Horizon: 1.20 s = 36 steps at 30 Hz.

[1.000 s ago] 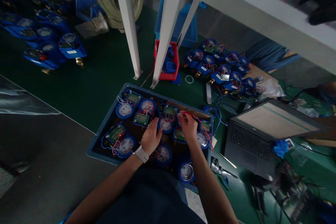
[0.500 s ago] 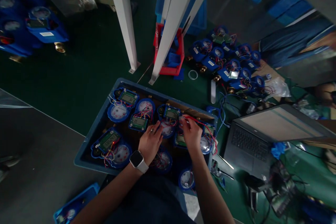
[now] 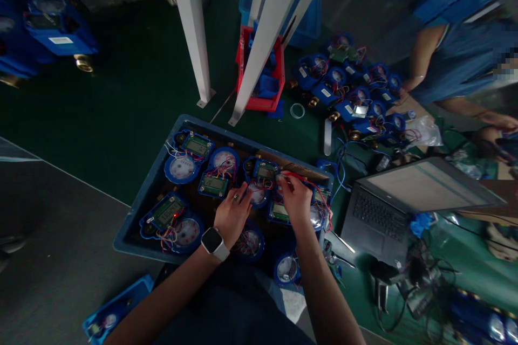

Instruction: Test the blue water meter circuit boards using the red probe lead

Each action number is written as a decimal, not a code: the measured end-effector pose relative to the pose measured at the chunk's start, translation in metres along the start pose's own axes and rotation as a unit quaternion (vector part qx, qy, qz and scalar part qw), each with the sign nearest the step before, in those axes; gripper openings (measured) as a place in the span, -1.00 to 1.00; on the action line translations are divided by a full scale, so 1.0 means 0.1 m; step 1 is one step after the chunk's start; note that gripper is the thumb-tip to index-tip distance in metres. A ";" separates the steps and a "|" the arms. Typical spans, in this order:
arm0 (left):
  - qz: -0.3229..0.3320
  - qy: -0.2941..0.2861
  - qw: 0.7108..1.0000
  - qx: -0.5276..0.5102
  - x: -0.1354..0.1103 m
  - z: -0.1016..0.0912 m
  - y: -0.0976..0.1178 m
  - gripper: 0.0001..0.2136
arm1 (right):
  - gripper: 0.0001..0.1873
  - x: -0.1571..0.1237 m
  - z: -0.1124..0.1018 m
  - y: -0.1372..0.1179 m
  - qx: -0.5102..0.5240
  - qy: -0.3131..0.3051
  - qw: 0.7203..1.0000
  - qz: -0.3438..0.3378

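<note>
A blue tray in front of me holds several blue water meters with green circuit boards and loose wires. My left hand, with a white watch on the wrist, rests fingers curled on a meter in the middle of the tray. My right hand pinches a red wire just right of that meter's green board. The wire arcs away to the right over the tray's edge.
An open laptop stands right of the tray, with cables and tools below it. Behind it lie more blue meters, a red bin and white frame legs. Another person's arm reaches in at the far right.
My view has tilted and shifted, bringing another person's arm into sight at the upper right. Both hands stay on the same central meter, the right one still pinching the red wire.
</note>
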<state>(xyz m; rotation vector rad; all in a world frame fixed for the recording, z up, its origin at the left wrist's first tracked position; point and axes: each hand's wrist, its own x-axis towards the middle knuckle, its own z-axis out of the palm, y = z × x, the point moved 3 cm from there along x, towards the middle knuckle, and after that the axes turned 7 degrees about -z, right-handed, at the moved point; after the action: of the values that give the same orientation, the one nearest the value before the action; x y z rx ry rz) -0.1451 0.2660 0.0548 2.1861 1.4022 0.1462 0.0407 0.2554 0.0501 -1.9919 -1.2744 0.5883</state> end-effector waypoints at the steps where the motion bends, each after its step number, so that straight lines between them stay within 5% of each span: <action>1: 0.001 0.000 1.000 0.003 0.00 0.00 0.00 -0.70 | -0.62 0.01 0.00 -0.01 -0.010 -0.001 1.000 -0.004; 19: 0.015 0.020 1.000 0.015 0.01 -0.03 -0.01 -0.72 | -0.72 0.03 0.03 -0.14 -0.142 -0.013 0.989 -0.025; 36: 0.014 0.020 1.000 0.000 0.03 -0.02 -0.02 -0.70 | -0.76 0.04 0.08 -0.14 -0.136 -0.008 0.990 -0.020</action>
<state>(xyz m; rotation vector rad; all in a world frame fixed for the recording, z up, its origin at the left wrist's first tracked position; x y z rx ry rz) -0.1461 0.2697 0.0555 2.2144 1.3928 0.2007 0.0288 0.2652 0.0555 -2.1788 -1.4655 0.4293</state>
